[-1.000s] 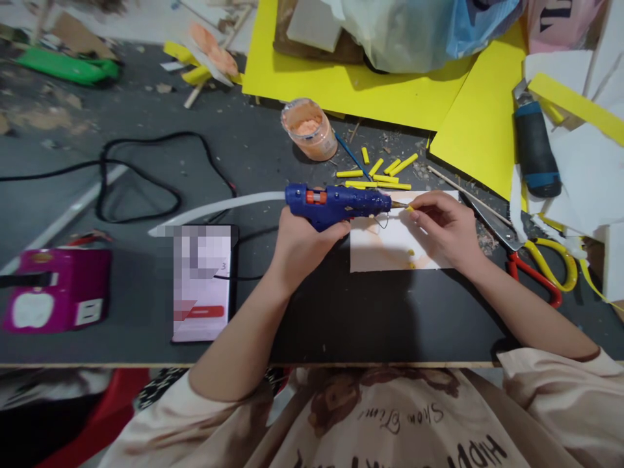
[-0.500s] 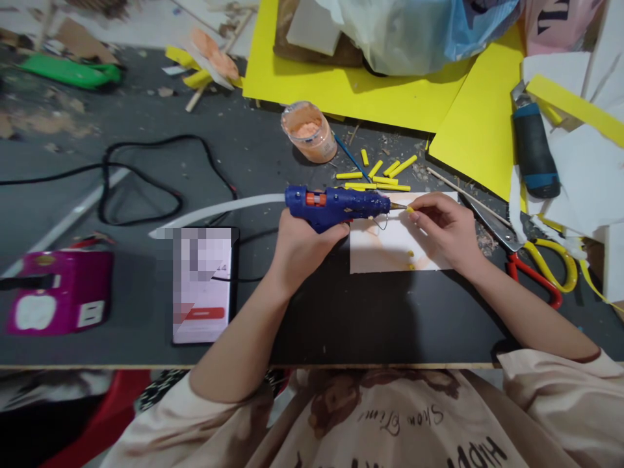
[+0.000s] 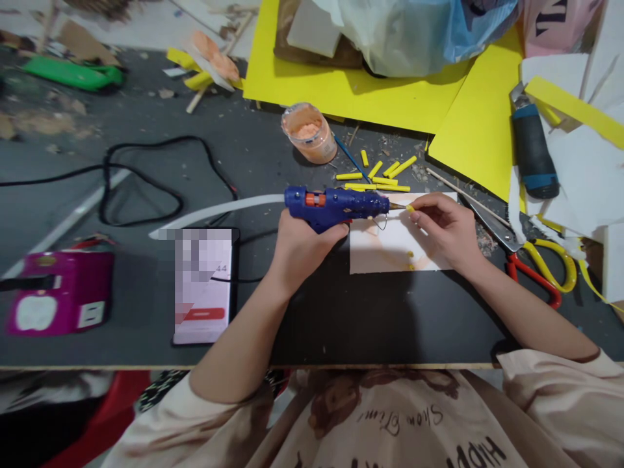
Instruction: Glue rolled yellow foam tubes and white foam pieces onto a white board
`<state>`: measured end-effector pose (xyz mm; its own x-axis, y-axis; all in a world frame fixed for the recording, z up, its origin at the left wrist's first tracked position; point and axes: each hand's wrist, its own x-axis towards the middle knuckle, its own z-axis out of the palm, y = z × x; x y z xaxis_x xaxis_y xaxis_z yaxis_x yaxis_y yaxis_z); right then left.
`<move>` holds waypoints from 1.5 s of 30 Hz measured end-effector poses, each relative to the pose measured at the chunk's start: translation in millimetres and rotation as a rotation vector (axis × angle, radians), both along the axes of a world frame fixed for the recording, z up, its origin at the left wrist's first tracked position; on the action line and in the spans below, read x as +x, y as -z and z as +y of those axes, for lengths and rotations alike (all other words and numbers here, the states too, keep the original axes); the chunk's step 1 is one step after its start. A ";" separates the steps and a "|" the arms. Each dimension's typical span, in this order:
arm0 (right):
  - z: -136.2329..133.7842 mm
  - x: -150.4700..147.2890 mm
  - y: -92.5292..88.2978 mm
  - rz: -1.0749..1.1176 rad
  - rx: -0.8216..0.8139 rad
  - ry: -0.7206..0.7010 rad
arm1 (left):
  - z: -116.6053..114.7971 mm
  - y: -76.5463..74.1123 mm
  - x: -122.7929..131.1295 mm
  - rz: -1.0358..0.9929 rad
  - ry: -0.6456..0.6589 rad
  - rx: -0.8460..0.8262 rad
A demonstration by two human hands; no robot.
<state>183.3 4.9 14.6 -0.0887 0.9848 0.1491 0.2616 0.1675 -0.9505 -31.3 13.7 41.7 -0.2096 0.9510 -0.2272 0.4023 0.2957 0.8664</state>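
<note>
Our left grip (image 3: 303, 242) is wrapped around the blue glue gun (image 3: 336, 207), holding it roughly level, while our right grip (image 3: 448, 229) pinches a small yellow piece (image 3: 410, 208) right at the nozzle (image 3: 398, 206); whether the two actually touch we cannot tell. Both are over the white card (image 3: 368, 253), where two yellow bits (image 3: 411, 254) already lie near its lower edge. To dab glue well here, we would steady both wrists, squeeze gently and let only a small bead settle on the piece, since too much would likely ooze out. The pinch is very close to the metal, which is probably hot, so we should hold the piece by its far end, with our fingertips (image 3: 417, 217) clear of the tip. We should also watch that the white glue stick (image 3: 219, 209) behind the gun does not snag the phone (image 3: 205, 286) on the counter (image 3: 341, 318).
</note>
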 end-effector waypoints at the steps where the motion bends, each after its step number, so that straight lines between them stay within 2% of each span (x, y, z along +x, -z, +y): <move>1: 0.0 0.1 -0.1 0.000 -0.003 0.003 | 0.0 0.2 -0.2 0.000 0.003 0.002; 10: -0.3 -0.4 0.8 0.029 -0.029 0.012 | 1.8 5.3 -0.9 0.034 0.021 0.036; 16: 1.9 3.3 -3.4 0.093 -0.049 0.027 | 1.4 15.8 -11.9 0.073 -0.035 0.143; 18: 3.3 7.1 -12.7 0.004 -0.027 -0.045 | 1.6 17.8 -14.6 0.052 -0.065 0.200; 22: 3.9 14.0 -35.6 -0.313 0.015 -0.292 | 2.1 16.5 -14.5 -0.002 -0.121 0.240; 26: 1.1 14.8 -49.3 -0.469 -0.118 -0.441 | 2.4 14.1 -12.9 -0.031 -0.124 0.246; 29: 0.4 13.5 -50.8 -0.491 -0.230 -0.450 | 2.7 14.4 -12.9 -0.036 -0.131 0.249; 33: 1.4 12.3 -46.9 -0.490 -0.271 -0.452 | 2.8 14.7 -13.0 -0.035 -0.149 0.242; 45: -3.0 8.1 -49.7 -0.616 -0.136 -0.467 | 3.2 15.9 -15.4 0.001 -0.133 0.219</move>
